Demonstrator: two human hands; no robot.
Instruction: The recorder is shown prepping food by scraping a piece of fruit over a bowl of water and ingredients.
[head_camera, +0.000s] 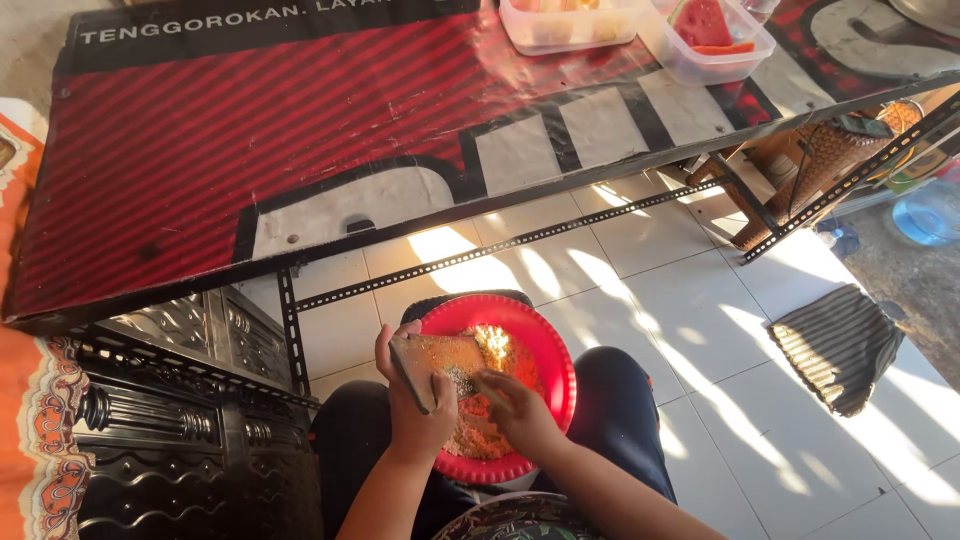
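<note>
The grater (432, 362) leans over the red plate (548, 352) on the person's lap, above orange shreds (478, 425). The left hand (418, 408) grips the grater with closed fingers. The right hand (515, 408) pinches something small against it; what it is, I cannot tell. A striped cloth (838, 345) lies on the tiled floor (660, 270).

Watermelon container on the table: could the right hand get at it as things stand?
Probably not without leaning: the right hand is low at the red plate, and the watermelon container sits across the table on its far side.
</note>
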